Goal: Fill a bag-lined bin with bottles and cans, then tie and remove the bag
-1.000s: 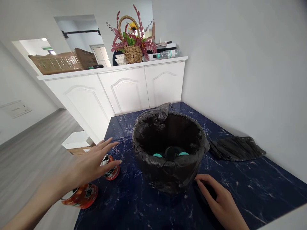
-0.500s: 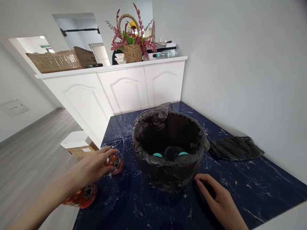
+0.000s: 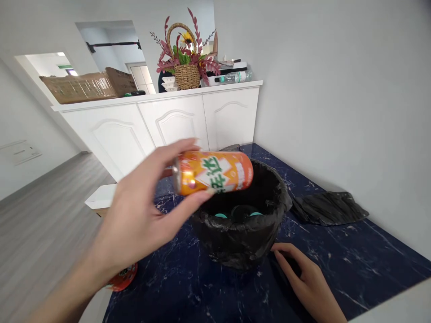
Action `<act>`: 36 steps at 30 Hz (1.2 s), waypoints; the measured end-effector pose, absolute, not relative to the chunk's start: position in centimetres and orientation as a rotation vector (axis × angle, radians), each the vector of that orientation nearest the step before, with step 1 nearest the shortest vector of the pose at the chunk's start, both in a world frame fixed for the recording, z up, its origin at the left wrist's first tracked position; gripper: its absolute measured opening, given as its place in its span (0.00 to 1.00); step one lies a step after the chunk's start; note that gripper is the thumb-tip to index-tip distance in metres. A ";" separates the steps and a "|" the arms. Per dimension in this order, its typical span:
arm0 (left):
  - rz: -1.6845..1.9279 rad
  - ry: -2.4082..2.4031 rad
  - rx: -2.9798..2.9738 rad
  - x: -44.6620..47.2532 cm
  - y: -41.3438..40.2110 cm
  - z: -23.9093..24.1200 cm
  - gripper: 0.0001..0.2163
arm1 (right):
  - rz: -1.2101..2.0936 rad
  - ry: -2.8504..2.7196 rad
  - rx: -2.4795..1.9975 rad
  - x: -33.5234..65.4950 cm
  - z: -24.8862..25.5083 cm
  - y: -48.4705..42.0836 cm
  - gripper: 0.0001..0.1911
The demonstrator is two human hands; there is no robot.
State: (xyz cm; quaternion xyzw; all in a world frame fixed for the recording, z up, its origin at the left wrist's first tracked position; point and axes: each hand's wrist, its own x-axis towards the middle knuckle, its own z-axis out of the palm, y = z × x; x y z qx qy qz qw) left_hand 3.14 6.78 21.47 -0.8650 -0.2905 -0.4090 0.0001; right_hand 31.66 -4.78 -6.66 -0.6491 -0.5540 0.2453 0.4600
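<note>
Orange aluminium drink can with green and white lettering [image 3: 213, 172] held on its side, up off the tabletop, hanging just over the near-left rim of the round bin lined with a black plastic bag [image 3: 242, 237]. Pinched near its top end by the left hand [image 3: 141, 220], thumb below, fingers curled over the far side, bottom end pointing right, over the opening. Deep in the bin, teal-rimmed dark items [image 3: 239, 214], too shadowed to tell apart. Right hand [image 3: 305, 280] laid flat on the dark blue marbled tabletop [image 3: 353, 264], fingers together and lightly bent, tips at the bin's near-right foot, touching the bag's loose folds, gripping nothing. Second orange crushed can [image 3: 123, 277] left lying at the near-left table edge, half hidden behind the left wrist. Crumpled spare black bag [image 3: 328, 208] off to the right, against the wall. Far behind, white cabinets [image 3: 175, 121] topped with a wicker flower basket [image 3: 186, 67].

Judged best done by carrying the can further right, well past the rim and over the middle of the opening, before loosening the pinch; bin likely light, so worth bracing at its base; liner edge best not snagged.
</note>
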 end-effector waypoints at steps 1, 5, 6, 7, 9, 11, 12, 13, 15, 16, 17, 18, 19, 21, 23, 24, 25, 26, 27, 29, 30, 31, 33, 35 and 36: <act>-1.186 -0.884 -2.761 3.8 6.9 21.3 0.30 | 0.603 -1.366 -1.596 31.7 -6.6 -4.8 0.19; -0.917 -0.799 -2.898 6.0 7.2 20.8 0.29 | 0.601 -1.378 -1.585 31.7 -6.6 -4.7 0.18; -0.870 -0.816 -2.919 6.2 7.1 20.7 0.29 | 0.596 -1.377 -1.582 31.7 -6.5 -4.7 0.18; -0.839 -0.834 -2.928 6.2 6.8 20.6 0.28 | 0.593 -1.374 -1.581 31.7 -6.5 -4.7 0.18; -0.853 -0.867 -2.901 5.5 6.3 20.3 0.27 | 0.589 -1.368 -1.583 31.7 -6.5 -4.7 0.18; -0.916 -0.908 -2.820 4.2 5.9 20.0 0.26 | 0.587 -1.369 -1.585 31.7 -6.5 -4.6 0.18; -0.946 -0.946 -2.764 3.3 5.9 19.8 0.26 | 0.584 -1.371 -1.584 31.7 -6.5 -4.6 0.18; -0.966 -1.003 -2.706 2.3 5.9 19.6 0.26 | 0.581 -1.374 -1.580 31.7 -6.6 -4.6 0.17; -0.961 -1.164 -2.598 0.2 6.1 19.1 0.26 | 0.574 -1.379 -1.573 31.7 -6.6 -4.6 0.17; -0.938 -1.259 -2.551 -0.9 6.3 18.7 0.25 | 0.575 -1.382 -1.574 31.7 -6.6 -4.6 0.17; -0.911 -1.357 -2.509 -2.1 6.5 18.1 0.26 | 0.575 -1.386 -1.576 31.7 -6.5 -4.6 0.17; -0.871 -1.455 -2.467 -3.3 6.7 17.5 0.26 | 0.572 -1.390 -1.580 31.7 -6.5 -4.5 0.18; -0.828 -1.556 -2.419 -4.6 6.9 16.7 0.27 | 0.565 -1.393 -1.583 31.7 -6.4 -4.5 0.18; -0.723 -1.721 -2.322 -7.5 7.3 14.7 0.30 | 0.546 -1.397 -1.581 31.7 -6.3 -4.5 0.18; -0.616 -1.742 -2.265 -10.5 7.4 12.4 0.34 | 0.533 -1.402 -1.574 31.7 -6.3 -4.5 0.18; -0.567 -1.746 -2.251 -11.9 7.4 11.2 0.36 | 0.535 -1.405 -1.575 31.7 -6.3 -4.5 0.18; -0.514 -1.754 -2.247 -13.3 7.2 10.2 0.36 | 0.538 -1.409 -1.578 31.7 -6.4 -4.5 0.18; -0.470 -1.764 -2.252 -14.5 6.9 9.2 0.36 | 0.538 -1.410 -1.582 31.7 -6.4 -4.5 0.17; -0.429 -1.781 -2.262 -15.5 6.7 8.4 0.35 | 0.536 -1.411 -1.585 31.7 -6.5 -4.4 0.17; -0.368 -1.833 -2.337 -17.0 6.1 7.4 0.32 | 0.524 -1.408 -1.589 31.7 -6.6 -4.4 0.17; -0.344 -1.863 -2.394 -17.4 6.0 7.2 0.31 | 0.518 -1.406 -1.589 31.7 -6.7 -4.4 0.17; -0.318 -1.895 -2.448 -17.6 5.9 7.1 0.29 | 0.513 -1.404 -1.587 31.7 -6.7 -4.4 0.17; -0.266 -1.939 -2.529 -17.5 5.9 7.5 0.27 | 0.513 -1.405 -1.586 31.8 -6.8 -4.4 0.17; -0.219 -1.943 -2.540 -16.9 6.1 8.0 0.25 | 0.524 -1.406 -1.591 31.8 -6.8 -4.5 0.17; -0.204 -1.932 -2.527 -16.4 6.2 8.2 0.24 | 0.534 -1.406 -1.595 31.8 -6.9 -4.5 0.17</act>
